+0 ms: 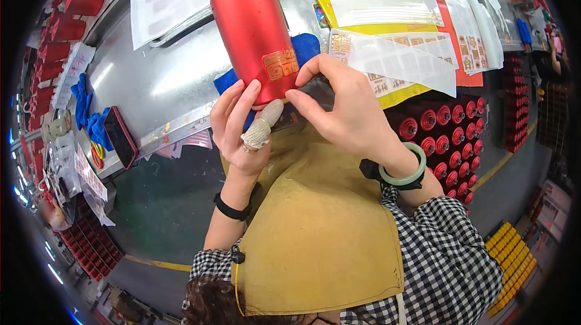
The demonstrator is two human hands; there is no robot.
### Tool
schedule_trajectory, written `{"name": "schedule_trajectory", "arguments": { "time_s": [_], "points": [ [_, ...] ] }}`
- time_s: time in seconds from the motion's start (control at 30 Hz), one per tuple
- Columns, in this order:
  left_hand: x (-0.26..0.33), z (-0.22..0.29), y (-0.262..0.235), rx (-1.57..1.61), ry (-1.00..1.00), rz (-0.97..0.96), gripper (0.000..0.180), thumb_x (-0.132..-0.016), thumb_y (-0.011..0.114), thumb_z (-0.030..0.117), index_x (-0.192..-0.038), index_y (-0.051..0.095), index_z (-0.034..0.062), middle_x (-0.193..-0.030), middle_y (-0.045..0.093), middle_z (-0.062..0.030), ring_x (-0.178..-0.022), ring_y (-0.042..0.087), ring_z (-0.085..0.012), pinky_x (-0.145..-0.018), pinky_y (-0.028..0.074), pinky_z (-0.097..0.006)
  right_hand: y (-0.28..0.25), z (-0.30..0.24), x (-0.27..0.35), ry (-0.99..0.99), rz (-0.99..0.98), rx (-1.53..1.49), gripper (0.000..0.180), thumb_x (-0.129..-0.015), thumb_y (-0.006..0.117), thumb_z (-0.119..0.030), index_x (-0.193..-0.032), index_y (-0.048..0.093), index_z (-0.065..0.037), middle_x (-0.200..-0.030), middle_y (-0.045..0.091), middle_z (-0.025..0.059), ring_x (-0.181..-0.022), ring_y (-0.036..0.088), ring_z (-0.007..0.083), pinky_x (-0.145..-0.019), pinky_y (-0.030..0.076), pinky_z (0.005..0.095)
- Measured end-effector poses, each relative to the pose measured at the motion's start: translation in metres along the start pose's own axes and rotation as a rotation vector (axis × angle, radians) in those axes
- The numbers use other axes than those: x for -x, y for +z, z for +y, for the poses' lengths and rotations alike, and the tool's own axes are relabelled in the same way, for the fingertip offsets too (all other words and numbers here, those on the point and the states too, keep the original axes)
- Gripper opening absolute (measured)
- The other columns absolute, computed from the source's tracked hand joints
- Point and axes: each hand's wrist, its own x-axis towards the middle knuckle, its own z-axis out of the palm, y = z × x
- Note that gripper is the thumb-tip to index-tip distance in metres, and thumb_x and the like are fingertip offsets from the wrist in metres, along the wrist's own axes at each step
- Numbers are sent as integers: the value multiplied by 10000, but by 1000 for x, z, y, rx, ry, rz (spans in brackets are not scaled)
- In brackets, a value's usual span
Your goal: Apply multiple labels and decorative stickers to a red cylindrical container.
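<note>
A shiny red cylinder (249, 25) with a gold emblem (281, 66) near its lower end points toward me from a dark metal fitting at the top. My left hand (239, 122) holds the lower end from the left, two fingertips against its side. The thumb wears a pale ribbed finger cover (264, 124) and sits by the bottom rim. My right hand (339, 98) pinches thumb and forefinger together at the lower right rim. Whatever lies between those tips is too small to make out. A blue cloth (305, 46) is beneath the cylinder.
Translucent sheets with gold emblems (393, 59) lie on a yellow sheet to the right. White sheets (166, 4) rest on a tray at the upper left. A phone (120, 137) is at the bench's left edge. Racks of red cylinders (443, 143) stand at the lower right.
</note>
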Motion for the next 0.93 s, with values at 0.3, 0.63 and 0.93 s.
{"name": "schedule_trajectory", "arguments": {
  "time_s": [0.3,0.63,0.93],
  "points": [
    [-2,-2,-2,-42,80,-30,448,-788,794,-67,-1225,705,-26,-1260,721,-122,-1185,651,-323,-982,532,-408,-10,-2,2,138,-28,-55,203,-943,720,-174,-993,632,2,-907,691,188,-841,679,354,-759,521,426],
    [-18,4,-4,-66,134,-150,426,-802,816,-10,-1217,732,33,-1301,707,-115,-1262,619,-350,-1029,523,-436,-12,-1,6,129,66,-68,201,-937,727,-157,-997,631,9,-922,682,177,-819,667,331,-749,519,402],
    [2,-4,-2,26,-19,-35,386,-818,823,-57,-1162,776,111,-1325,698,-130,-1288,620,-390,-1082,553,-468,-43,17,13,293,273,-186,161,-985,720,-175,-1008,666,-25,-905,739,79,-802,700,209,-764,552,325]
  ]
}}
